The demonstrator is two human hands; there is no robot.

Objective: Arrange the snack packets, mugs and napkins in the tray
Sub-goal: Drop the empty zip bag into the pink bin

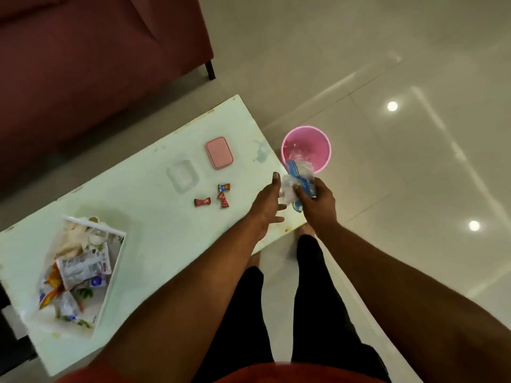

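Note:
A white tray (113, 261) sits on the left part of the pale table (154, 217), holding several snack packets (83, 268), a crumpled napkin and a clear glass mug (96, 239). Three small red candy wrappers (218, 199) lie near the table's right end. My right hand (318, 203) is shut on crumpled blue-and-clear plastic wrappers (300, 179), held past the table's right edge, just in front of a pink bin. My left hand (266, 205) hovers over the table edge beside them, fingers apart, its thumb up against the wrappers.
A pink bin (306, 150) stands on the tiled floor right of the table. A pink box lid (219, 152) and a clear container (182, 175) lie on the table. A maroon sofa (83, 64) is behind. My legs stand close to the table's edge.

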